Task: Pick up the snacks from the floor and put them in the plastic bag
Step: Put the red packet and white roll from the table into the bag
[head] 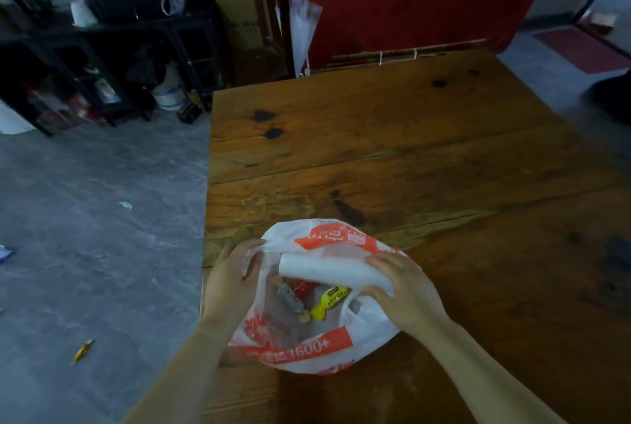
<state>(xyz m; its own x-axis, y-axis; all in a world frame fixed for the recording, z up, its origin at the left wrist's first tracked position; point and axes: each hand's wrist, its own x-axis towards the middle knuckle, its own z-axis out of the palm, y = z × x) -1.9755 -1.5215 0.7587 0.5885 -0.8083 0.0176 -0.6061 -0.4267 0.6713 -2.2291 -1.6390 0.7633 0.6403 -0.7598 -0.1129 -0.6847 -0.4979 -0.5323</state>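
The left hand's point(232, 282) fingers pinch the left rim of the plastic bag point(307, 352), while the right hand's point(404, 294) fingers curl around a white roll of plastic point(327, 270) lying across the bag's mouth. The white bag, printed in orange-red, stands open on the wooden counter point(392, 150) near its left edge, with a yellow snack point(329, 302), a grey one point(289, 297) and a red one point(302, 286) inside. On the grey floor point(102, 218) to the left, well apart from the bag, lie a yellow-wrapped snack point(82, 351), a pale one point(125, 205) and a blue-white wrapper point(5, 254).
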